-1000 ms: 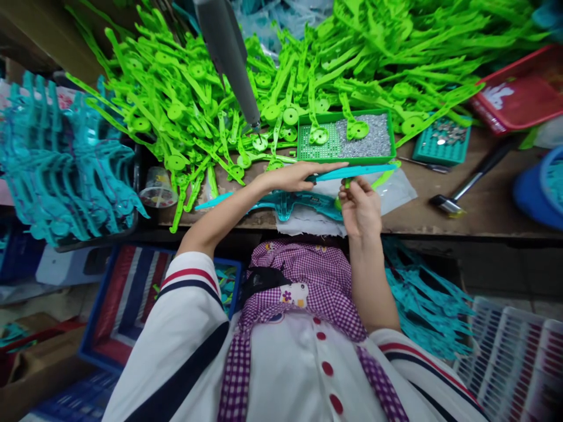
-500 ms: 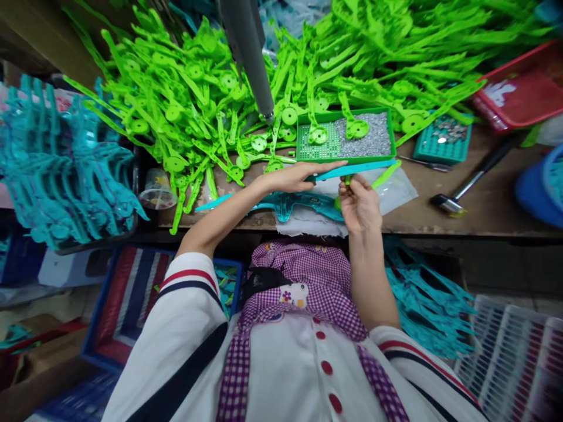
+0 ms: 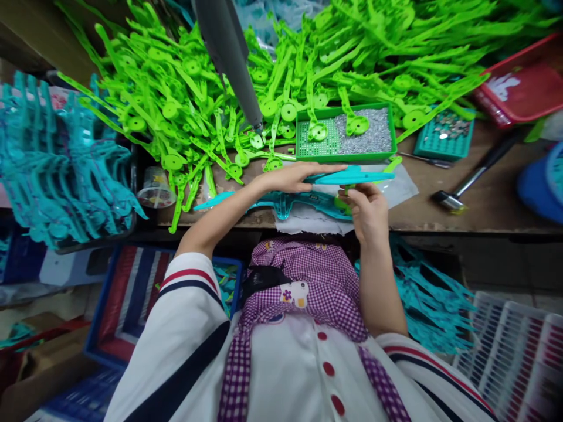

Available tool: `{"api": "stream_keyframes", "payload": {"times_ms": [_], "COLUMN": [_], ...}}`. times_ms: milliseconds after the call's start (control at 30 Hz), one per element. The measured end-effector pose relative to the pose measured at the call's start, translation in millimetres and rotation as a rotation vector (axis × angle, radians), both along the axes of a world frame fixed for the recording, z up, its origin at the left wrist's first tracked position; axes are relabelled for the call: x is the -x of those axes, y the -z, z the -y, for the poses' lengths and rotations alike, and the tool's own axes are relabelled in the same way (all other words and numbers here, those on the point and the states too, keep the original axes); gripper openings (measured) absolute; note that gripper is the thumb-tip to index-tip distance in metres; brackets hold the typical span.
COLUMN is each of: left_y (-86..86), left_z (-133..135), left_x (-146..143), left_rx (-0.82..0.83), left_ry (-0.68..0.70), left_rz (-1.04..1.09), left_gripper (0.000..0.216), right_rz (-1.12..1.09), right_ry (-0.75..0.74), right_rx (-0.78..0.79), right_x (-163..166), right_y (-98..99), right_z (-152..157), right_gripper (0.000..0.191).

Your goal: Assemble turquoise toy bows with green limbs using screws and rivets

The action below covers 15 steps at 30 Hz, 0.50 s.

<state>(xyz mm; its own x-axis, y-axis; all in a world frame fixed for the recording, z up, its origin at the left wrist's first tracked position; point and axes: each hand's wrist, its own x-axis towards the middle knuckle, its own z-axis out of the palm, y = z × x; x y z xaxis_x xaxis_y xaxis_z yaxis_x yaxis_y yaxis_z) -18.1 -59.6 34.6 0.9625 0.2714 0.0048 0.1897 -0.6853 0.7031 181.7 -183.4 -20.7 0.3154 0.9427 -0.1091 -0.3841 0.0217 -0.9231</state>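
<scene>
My left hand [image 3: 292, 176] is closed on a long turquoise plastic part [image 3: 372, 176], its fingers laid along the upper side. Under that part's right half, my right hand [image 3: 373, 210] pinches a lime-green plastic arm [image 3: 343, 202], which is mostly hidden by the turquoise part and my fingers. A second turquoise molded part [image 3: 284, 205] lies below on a white cloth [image 3: 308, 225] at the bench's front edge. Beyond my hands stands a green tray [image 3: 343, 157] of small metal pieces, with two lime-green arms resting over it.
Lime-green arms [image 3: 176, 105] are heaped across the back. A grey power driver [image 3: 240, 70] hangs over them. At left, turquoise parts [image 3: 65, 170] stand stacked. A hammer [image 3: 461, 184], teal box [image 3: 444, 146], red tray [image 3: 519, 99] and blue bucket [image 3: 545, 187] are at right.
The held turquoise part has rolled, showing a broader face, and its right end dipped. My right hand has moved slightly right and turned. The driver appears further left.
</scene>
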Motion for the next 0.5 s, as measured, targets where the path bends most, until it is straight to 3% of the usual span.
{"api": "stream_keyframes", "payload": {"times_ms": [200, 333, 500], "left_y": [7.6, 15.4, 20.5], "left_z": [8, 12, 14], "left_x": [0, -1, -5], "left_rx": [-0.025, -0.067, -0.105], "left_ry": [-0.018, -0.038, -0.037], "left_rz": [-0.054, -0.109, -0.148], "left_gripper": [0.095, 0.088, 0.085], "right_rz": [0.343, 0.548, 0.882], "right_ry": [0.024, 0.172, 0.161], "right_rx": [0.009, 0.045, 0.004], "right_x": [-29, -56, -50], "right_y": [7.0, 8.9, 13.3], "right_z": [27, 53, 58], "right_gripper": [0.038, 0.032, 0.032]}}
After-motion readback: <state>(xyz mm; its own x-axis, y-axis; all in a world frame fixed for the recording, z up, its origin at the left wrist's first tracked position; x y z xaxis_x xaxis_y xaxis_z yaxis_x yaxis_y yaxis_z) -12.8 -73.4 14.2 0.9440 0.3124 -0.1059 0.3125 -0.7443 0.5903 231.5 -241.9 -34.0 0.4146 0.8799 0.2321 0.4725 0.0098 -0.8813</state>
